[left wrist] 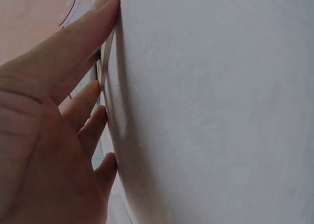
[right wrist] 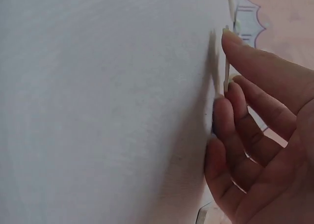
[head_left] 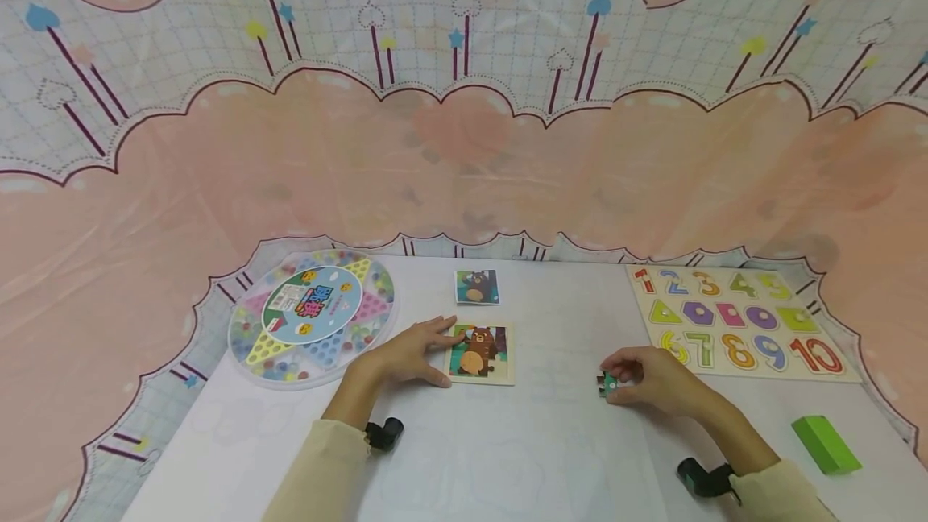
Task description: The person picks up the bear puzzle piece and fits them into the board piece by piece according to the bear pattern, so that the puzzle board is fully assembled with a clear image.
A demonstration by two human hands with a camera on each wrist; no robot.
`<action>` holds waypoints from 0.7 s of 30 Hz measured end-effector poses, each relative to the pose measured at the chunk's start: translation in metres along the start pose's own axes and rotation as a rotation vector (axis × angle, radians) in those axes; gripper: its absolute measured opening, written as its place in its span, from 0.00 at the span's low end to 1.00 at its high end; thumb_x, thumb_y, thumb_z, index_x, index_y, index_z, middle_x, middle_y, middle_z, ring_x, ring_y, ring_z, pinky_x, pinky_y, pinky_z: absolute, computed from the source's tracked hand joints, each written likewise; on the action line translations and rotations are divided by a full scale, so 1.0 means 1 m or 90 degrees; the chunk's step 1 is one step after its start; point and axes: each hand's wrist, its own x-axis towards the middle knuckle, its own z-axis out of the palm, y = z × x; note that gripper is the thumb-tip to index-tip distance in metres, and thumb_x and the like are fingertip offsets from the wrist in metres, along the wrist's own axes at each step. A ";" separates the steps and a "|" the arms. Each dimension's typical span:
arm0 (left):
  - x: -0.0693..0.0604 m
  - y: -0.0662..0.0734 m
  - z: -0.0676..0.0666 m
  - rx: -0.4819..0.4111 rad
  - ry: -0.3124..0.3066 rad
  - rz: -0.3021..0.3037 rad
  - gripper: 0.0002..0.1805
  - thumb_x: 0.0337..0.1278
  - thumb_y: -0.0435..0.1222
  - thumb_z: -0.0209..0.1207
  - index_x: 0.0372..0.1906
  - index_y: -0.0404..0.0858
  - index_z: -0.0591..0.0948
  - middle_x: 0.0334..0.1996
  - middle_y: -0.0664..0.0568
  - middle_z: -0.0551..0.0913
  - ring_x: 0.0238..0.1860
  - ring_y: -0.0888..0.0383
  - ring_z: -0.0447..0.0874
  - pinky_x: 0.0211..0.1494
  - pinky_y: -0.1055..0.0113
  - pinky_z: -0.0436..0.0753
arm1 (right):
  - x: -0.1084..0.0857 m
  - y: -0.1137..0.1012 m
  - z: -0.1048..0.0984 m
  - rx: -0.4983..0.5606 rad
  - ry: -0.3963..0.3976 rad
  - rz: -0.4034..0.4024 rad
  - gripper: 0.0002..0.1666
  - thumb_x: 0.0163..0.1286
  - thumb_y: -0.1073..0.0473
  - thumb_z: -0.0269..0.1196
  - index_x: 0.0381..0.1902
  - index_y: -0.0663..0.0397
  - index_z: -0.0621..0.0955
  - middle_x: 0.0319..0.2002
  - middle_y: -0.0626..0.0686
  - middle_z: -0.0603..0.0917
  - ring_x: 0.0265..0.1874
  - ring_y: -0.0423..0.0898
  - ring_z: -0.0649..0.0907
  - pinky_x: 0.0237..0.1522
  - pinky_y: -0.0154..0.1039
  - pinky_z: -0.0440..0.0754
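A small wooden bear jigsaw puzzle [head_left: 478, 351] lies mid-table, with a gap at its lower right. My left hand [head_left: 409, 354] rests at its left side, fingers spread, one fingertip over the picture and the thumb by the lower left corner. In the left wrist view the thumb touches the board's pale edge [left wrist: 105, 62]. To the right, my right hand [head_left: 656, 383] pinches a green jigsaw puzzle piece [head_left: 607, 384] between thumb and fingers, close to the table. The right wrist view shows that thin piece [right wrist: 226, 67] edge-on.
Behind the puzzle lies a bear picture card [head_left: 477, 287]. A round Chinese checkers board [head_left: 319, 316] sits at the left. A number-and-shape board [head_left: 739, 321] lies at the back right, with a green block [head_left: 825, 445] in front. A patterned curtain [head_left: 464, 159] hangs behind the table.
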 end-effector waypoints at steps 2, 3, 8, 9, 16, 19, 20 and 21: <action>0.000 0.000 0.000 -0.005 -0.001 -0.001 0.41 0.51 0.41 0.75 0.73 0.49 0.74 0.83 0.52 0.55 0.85 0.42 0.43 0.84 0.36 0.49 | 0.000 -0.002 -0.002 0.016 0.000 -0.004 0.24 0.57 0.52 0.77 0.50 0.54 0.86 0.41 0.49 0.87 0.37 0.38 0.82 0.39 0.26 0.81; 0.000 -0.001 0.000 -0.005 0.000 0.000 0.41 0.51 0.41 0.75 0.73 0.49 0.74 0.83 0.52 0.55 0.85 0.42 0.43 0.84 0.36 0.49 | 0.001 -0.003 -0.003 0.023 0.002 -0.005 0.24 0.58 0.53 0.77 0.50 0.55 0.86 0.43 0.51 0.88 0.37 0.39 0.83 0.39 0.26 0.82; 0.001 -0.003 0.001 -0.006 0.003 0.006 0.41 0.51 0.42 0.75 0.73 0.49 0.73 0.83 0.52 0.55 0.85 0.43 0.43 0.84 0.36 0.50 | 0.003 -0.007 -0.006 0.061 0.007 0.010 0.23 0.58 0.55 0.77 0.50 0.54 0.85 0.51 0.56 0.87 0.41 0.44 0.85 0.41 0.28 0.84; 0.001 -0.003 0.001 -0.006 0.003 0.005 0.41 0.51 0.42 0.75 0.73 0.49 0.73 0.83 0.52 0.55 0.85 0.43 0.43 0.84 0.36 0.50 | 0.003 -0.008 -0.006 0.065 0.009 0.012 0.22 0.58 0.56 0.77 0.50 0.54 0.85 0.52 0.56 0.87 0.42 0.45 0.86 0.41 0.28 0.84; 0.001 -0.003 0.001 -0.006 0.004 0.002 0.41 0.51 0.42 0.75 0.73 0.49 0.74 0.83 0.53 0.55 0.85 0.43 0.43 0.84 0.35 0.49 | 0.011 -0.013 -0.005 0.082 0.025 -0.004 0.17 0.60 0.59 0.75 0.47 0.52 0.86 0.54 0.59 0.85 0.43 0.45 0.87 0.41 0.29 0.85; 0.001 -0.003 0.001 -0.006 0.003 0.002 0.41 0.51 0.42 0.75 0.73 0.49 0.74 0.83 0.53 0.55 0.85 0.43 0.43 0.84 0.35 0.48 | 0.017 -0.015 -0.003 0.094 0.023 -0.032 0.15 0.61 0.60 0.75 0.46 0.54 0.87 0.56 0.61 0.84 0.43 0.44 0.88 0.42 0.27 0.87; 0.002 -0.003 0.001 -0.006 0.003 0.003 0.41 0.51 0.42 0.75 0.73 0.49 0.74 0.83 0.53 0.55 0.85 0.43 0.43 0.84 0.35 0.48 | 0.019 -0.015 -0.002 0.095 0.021 -0.044 0.15 0.61 0.60 0.74 0.46 0.54 0.87 0.56 0.62 0.83 0.43 0.44 0.88 0.42 0.27 0.87; 0.002 -0.003 0.001 -0.006 0.002 0.003 0.41 0.51 0.42 0.75 0.73 0.49 0.74 0.83 0.53 0.55 0.85 0.43 0.42 0.84 0.35 0.48 | 0.021 -0.016 -0.001 0.096 0.019 -0.055 0.15 0.62 0.60 0.74 0.46 0.55 0.87 0.57 0.63 0.83 0.42 0.43 0.88 0.43 0.26 0.87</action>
